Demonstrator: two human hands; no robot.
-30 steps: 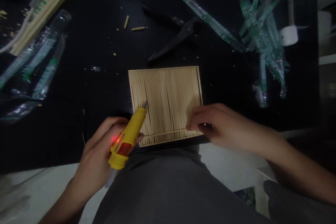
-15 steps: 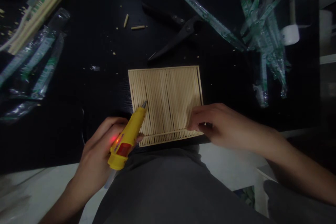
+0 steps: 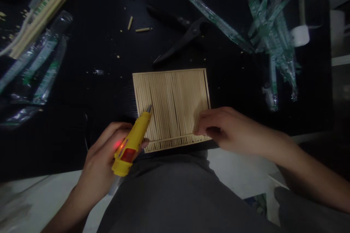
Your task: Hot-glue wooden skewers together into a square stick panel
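The left hand (image 3: 100,156) gripped a glue gun (image 3: 133,139); the right hand (image 3: 225,127) pinched a thin stick (image 3: 169,138) across the wooden panel (image 3: 164,103).

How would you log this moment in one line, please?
left hand: holds yellow glue gun, red light lit | right hand: at stick panel, near right corner | beyond panel: black shears

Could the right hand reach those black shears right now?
Probably yes: the black shears lie just past the stick panel, with only a plastic wrapper near one end; the right hand would have to leave the panel.
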